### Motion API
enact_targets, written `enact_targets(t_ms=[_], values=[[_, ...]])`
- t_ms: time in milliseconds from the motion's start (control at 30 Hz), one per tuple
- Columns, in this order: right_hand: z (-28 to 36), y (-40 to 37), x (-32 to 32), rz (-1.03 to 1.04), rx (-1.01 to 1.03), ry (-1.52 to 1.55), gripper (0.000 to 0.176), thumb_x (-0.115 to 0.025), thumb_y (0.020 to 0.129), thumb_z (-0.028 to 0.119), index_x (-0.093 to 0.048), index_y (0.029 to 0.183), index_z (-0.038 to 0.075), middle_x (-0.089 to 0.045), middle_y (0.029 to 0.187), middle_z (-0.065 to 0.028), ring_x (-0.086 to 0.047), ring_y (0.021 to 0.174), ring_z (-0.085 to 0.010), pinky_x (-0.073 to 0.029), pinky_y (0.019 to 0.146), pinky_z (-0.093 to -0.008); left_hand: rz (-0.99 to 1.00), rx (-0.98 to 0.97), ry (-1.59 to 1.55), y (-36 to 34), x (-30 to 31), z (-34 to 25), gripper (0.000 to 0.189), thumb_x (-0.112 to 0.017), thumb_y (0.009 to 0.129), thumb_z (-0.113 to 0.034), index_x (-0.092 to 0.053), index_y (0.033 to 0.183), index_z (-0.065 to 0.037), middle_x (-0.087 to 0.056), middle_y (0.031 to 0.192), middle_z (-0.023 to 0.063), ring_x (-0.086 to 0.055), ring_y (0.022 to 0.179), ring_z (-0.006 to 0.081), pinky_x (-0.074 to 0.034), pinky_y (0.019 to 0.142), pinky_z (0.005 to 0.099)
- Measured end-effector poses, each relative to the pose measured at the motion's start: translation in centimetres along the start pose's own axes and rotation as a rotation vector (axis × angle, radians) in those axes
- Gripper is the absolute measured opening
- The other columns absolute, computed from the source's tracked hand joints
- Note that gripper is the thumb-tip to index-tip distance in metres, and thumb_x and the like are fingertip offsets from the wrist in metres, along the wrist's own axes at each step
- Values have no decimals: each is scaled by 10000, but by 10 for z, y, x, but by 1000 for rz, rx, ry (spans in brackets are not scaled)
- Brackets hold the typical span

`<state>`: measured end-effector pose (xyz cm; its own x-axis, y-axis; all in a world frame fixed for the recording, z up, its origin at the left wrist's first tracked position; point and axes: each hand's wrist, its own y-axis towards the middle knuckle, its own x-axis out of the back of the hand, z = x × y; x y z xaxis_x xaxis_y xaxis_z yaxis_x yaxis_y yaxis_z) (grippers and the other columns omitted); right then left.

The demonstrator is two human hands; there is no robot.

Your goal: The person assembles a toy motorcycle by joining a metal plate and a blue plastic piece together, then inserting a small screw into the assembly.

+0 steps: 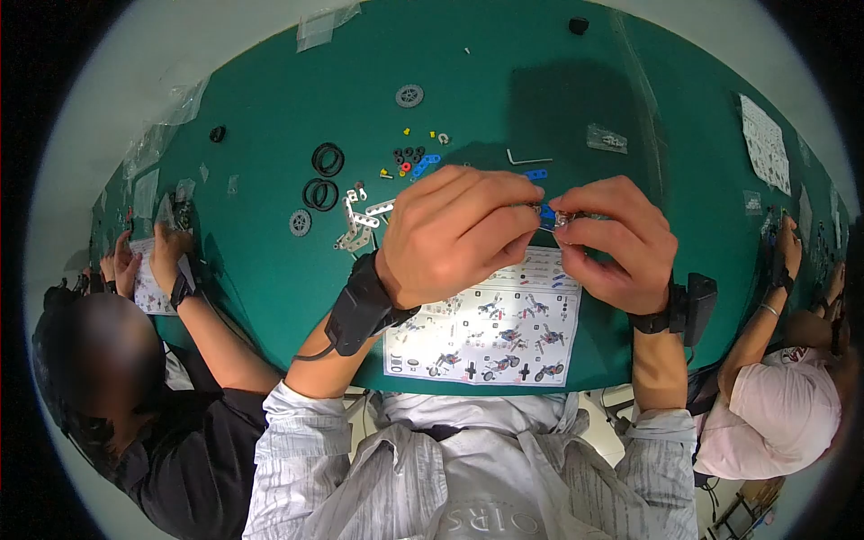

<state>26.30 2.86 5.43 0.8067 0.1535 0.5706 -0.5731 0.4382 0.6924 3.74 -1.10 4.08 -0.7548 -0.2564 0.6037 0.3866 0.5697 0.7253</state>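
Note:
My left hand (459,236) is closed in a pinch, its fingertips meeting a small blue building-kit piece (546,214). From the other side my right hand (621,238) pinches a small shiny metal part (562,219) against that blue piece. How the two parts join is hidden by my fingers. Under both hands lies a printed instruction sheet (481,337) with pictures of a motorbike model. Just beyond my fingertips are a blue perforated strip (535,174) and an L-shaped hex key (526,158).
To the left lie black rubber tyres (319,193), grey wheels (409,95), metal perforated strips (364,219) and small yellow, black and red pieces. A plastic bag of small parts (607,139) is at the right. People sit on both sides, a hand (168,256) at left and another hand (789,247) at right.

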Motion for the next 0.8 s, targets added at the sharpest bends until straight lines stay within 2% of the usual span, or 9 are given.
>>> enact_targets(t_ms=[167,367,567,800], values=[[-2,0,-2,-7,5,-12,312,-774,598,-74,-675,874,31,-701,956,-109,-674,800,-265,-546,633,-325,-3,-6,19,2,2,-1,283,-810,652,-6,-683,898,-65,-731,1048,89,-698,793,252,-543,648,329],[-5,-4,-7,-23,-6,-34,298,-764,613,-74,-677,877,35,-704,962,-106,-675,809,-261,-550,652,-325,2,89,-1,-2,-1,0,285,-826,669,-7,-685,911,-66,-738,1037,82,-698,763,236,-535,637,321],[-4,-6,-9,-54,-45,-16,278,-758,629,-76,-682,870,40,-708,961,-100,-677,814,-251,-550,668,-324,-49,57,1,-4,-4,3,287,-821,685,6,-680,924,-67,-737,1001,72,-699,744,236,-529,615,310],[-3,-7,-10,-53,-55,-8,270,-754,640,-77,-687,872,44,-710,966,-100,-679,827,-249,-551,686,-326,-50,65,33,-5,-6,2,261,-817,677,-46,-673,891,-87,-715,1003,40,-695,758,208,-530,628,306]])
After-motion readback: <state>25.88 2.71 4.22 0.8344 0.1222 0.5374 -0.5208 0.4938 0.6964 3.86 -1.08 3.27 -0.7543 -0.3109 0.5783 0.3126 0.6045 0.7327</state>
